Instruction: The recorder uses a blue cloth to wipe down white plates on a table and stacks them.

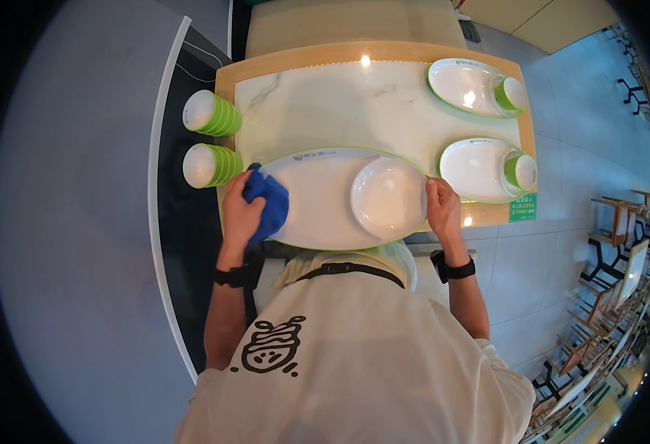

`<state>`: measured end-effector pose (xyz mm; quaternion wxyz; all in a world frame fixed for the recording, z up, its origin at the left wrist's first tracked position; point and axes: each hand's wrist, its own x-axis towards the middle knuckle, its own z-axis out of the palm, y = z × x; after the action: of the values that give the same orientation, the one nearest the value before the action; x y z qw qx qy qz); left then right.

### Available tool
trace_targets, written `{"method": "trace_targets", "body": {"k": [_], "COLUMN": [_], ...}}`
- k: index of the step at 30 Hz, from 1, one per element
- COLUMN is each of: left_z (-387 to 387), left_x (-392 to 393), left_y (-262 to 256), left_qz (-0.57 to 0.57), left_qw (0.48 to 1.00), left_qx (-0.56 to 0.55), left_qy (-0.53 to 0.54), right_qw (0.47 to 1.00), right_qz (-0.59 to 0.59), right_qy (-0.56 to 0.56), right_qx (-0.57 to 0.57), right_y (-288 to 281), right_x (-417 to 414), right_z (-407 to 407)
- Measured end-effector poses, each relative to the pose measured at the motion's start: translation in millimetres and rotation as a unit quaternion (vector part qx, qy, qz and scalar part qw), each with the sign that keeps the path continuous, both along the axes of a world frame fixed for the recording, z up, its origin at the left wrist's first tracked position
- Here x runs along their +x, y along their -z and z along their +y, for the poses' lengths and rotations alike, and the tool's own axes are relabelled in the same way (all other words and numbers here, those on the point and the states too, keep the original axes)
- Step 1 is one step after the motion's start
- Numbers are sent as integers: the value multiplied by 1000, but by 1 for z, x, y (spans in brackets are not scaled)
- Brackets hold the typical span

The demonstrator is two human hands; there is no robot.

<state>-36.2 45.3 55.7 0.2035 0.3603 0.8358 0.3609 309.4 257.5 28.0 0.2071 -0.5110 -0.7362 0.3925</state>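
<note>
A large white oval plate (320,205) with a green rim is held up close to my body, above the near side of the table. Its right end has a round recess (389,198), and small printing runs along its far edge. My left hand (241,211) grips a crumpled blue cloth (270,205) against the plate's left end, hiding that part of the rim. At the opposite end, my right hand (442,207) pinches the rim, thumb near the recess.
On the marble-topped table (325,111), two similar plates (464,83) (472,166) lie at right, each with a green-and-white cup (511,93) (521,171) at its recess. Two stacks of cups (214,114) (214,165) are at the left edge, beside a low partition (161,183). Chairs (608,216) stand far right.
</note>
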Motion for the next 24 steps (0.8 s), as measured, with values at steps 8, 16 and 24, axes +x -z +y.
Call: {"method": "trace_targets", "body": {"k": [8, 16, 24], "left_z": [66, 115, 108], "left_x": [69, 122, 84], "left_y": [-4, -10, -27], "left_qz": [142, 141, 210], "left_qw": [980, 947, 933], "left_qx": [-45, -3, -77], "left_qy": [132, 287, 283], "right_qw": [993, 992, 990], "right_qz": [80, 88, 107], "right_qy": [24, 33, 44], "right_qx": [-79, -82, -77], "right_y": [8, 16, 19], "right_x": [0, 4, 4], "right_z": [-2, -3, -4]}}
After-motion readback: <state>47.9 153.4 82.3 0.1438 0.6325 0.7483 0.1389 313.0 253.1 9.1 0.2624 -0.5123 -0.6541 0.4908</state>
